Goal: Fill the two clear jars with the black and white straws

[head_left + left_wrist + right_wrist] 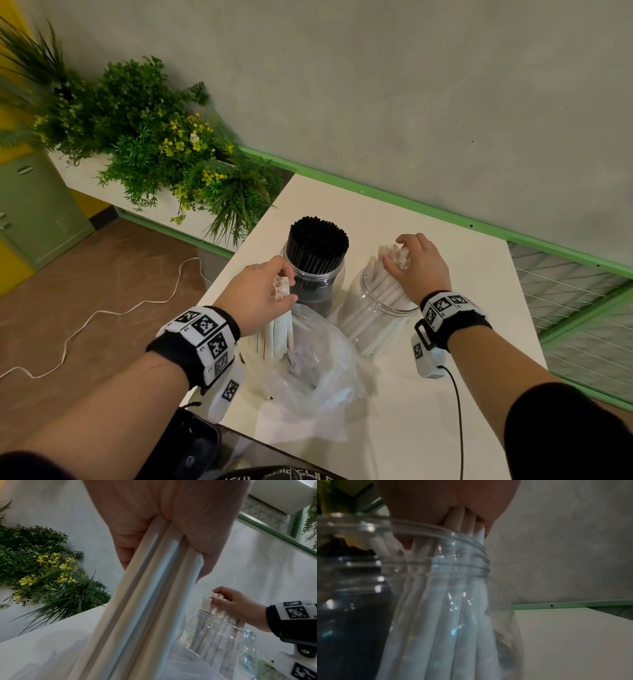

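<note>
White straws (281,318) gripped by left hand (255,298) above bag (318,363), more straws (394,257) clutched by right hand (419,265) in jar (373,329), black straws (317,245) packed at 12 o'clock

You have black thin plastic straws (317,245) in 1 clear round jar (320,287), white paper straws (387,291) in the other clear jar (376,329), black-and-white checked-marker wristbands (202,337), and a cream-white flat bench (445,260) edged by green trim (445,212).
</note>
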